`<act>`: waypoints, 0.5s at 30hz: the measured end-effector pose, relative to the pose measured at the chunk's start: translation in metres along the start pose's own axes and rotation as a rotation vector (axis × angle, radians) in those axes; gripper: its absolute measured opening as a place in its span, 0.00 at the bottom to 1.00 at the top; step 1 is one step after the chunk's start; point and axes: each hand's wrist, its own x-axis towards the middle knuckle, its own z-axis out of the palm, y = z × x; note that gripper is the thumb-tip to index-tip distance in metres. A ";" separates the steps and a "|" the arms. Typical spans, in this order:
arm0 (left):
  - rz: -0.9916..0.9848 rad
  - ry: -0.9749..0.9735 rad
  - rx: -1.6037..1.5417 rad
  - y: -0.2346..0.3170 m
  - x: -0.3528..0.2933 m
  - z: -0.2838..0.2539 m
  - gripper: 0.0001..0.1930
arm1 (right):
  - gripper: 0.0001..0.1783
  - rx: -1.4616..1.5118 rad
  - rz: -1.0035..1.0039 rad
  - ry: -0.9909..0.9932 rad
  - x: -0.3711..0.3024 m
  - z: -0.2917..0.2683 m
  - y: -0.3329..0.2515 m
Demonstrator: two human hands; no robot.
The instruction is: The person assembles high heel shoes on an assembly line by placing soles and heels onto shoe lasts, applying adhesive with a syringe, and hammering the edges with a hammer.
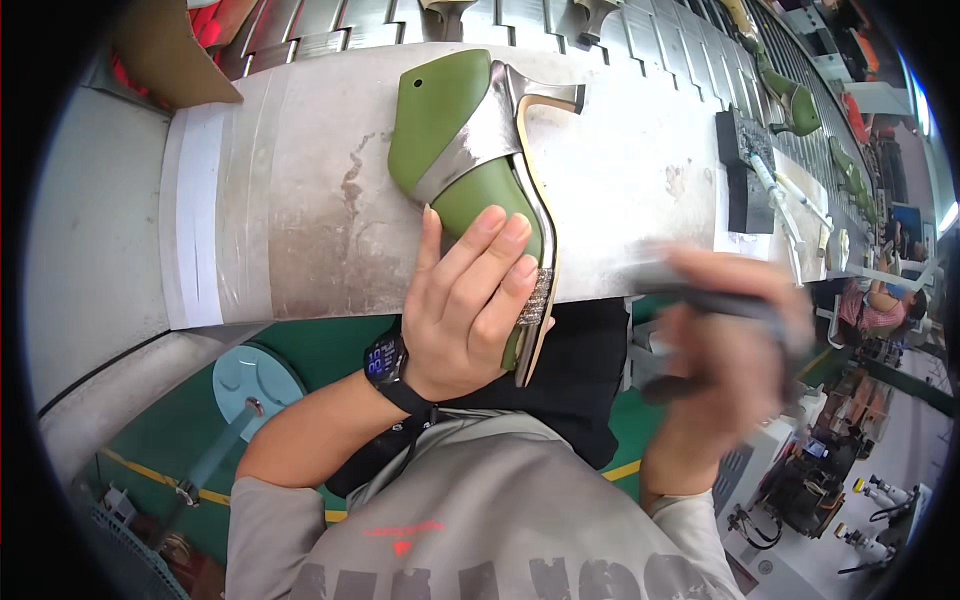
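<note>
A high-heeled sandal on a green shoe last lies on its side on the worn pale bench top. Its silvery strap crosses the last, and a glittery band sits near the toe. The heel points to the right. My left hand, with a dark watch on the wrist, presses its fingers over the front of the last and holds the sandal against the bench edge. To the right, apart from the sandal, my right hand is smeared by motion, its fingers round a dark tool whose kind I cannot make out.
Beyond the bench top runs a metal slat conveyor with other shoes on lasts. A black block and brushes stand at the right. A cardboard box is at the far left, and a blue round stool below.
</note>
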 end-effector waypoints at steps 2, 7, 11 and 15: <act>-0.020 0.011 0.010 -0.004 -0.004 -0.001 0.39 | 0.16 0.230 0.216 -0.222 0.010 0.020 0.032; -0.015 -0.077 -0.054 -0.006 0.004 -0.009 0.45 | 0.16 -0.683 -0.458 -0.132 0.067 0.012 0.092; -0.359 -0.057 -0.167 0.005 0.001 -0.055 0.55 | 0.21 -0.759 -0.454 0.057 0.067 0.005 0.119; -0.920 0.131 -0.670 -0.014 -0.002 -0.083 0.36 | 0.19 -0.637 -0.551 0.176 0.051 -0.006 0.146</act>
